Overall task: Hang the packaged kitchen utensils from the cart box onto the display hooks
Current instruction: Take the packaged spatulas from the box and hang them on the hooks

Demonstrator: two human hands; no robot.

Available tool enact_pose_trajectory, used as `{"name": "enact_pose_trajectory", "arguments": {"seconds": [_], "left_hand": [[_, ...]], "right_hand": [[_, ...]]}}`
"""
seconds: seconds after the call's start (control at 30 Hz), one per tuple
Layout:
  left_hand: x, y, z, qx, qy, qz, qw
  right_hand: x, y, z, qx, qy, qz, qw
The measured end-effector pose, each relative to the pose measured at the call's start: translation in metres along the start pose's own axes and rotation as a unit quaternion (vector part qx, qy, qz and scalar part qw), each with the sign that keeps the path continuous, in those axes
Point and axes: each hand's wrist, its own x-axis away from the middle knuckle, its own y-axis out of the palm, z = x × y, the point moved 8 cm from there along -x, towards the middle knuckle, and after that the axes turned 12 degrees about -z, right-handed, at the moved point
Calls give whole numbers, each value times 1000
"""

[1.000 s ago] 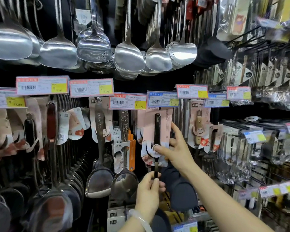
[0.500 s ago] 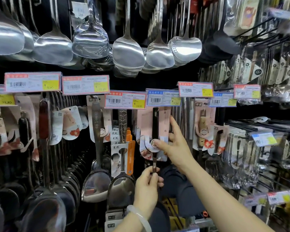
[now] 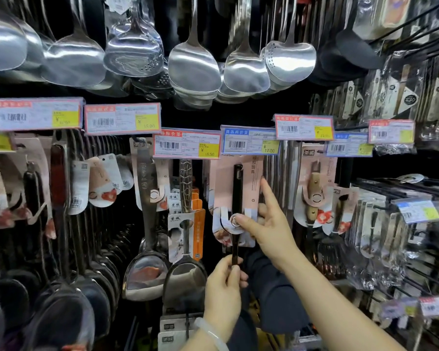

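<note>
Hanging step under way: black-handled utensil on a pale pink backing card (image 3: 235,196), up against the display directly beneath the blue-edged price tag marked 17.00 (image 3: 250,143). Right hand (image 3: 266,224) on the card's right edge, thumb over the round badge, index finger straight up along the card, the other fingers behind it. Left hand (image 3: 223,292) below, fingers (image 3: 235,273) pinching the slim dark shaft. Display hook itself hidden behind tag and card; whether the card's hole is already over it, impossible to tell.

To do it well, probably: keep the shaft vertical from below, steer the card top squarely onto the hook, push fully back, release the lower pinch last.

Cart box: not in view. Neighbouring hooks: steel spatulas on cards (image 3: 147,249), a wood-handled tool on a pink card (image 3: 314,188), bagged small tools (image 3: 375,224) at right.
</note>
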Motion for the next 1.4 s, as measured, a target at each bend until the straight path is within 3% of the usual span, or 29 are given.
{"name": "enact_pose_trajectory", "arguments": {"seconds": [0.13,0.53,0.8,1.4], "left_hand": [[-3,4,7,9,8,0,1000],[-22,3,-6,20,-33,-4,999],[-59,-14,-14,-70,-47,16,996],[-86,-22,-21,-110,-83,22,990]], "right_hand": [[-4,-7,-1,1,-14,-1,1000],[-28,-6,19,30,59,9,998],[-57,-5,33,59,89,42,993],[-70,2,47,63,141,63,986]]}}
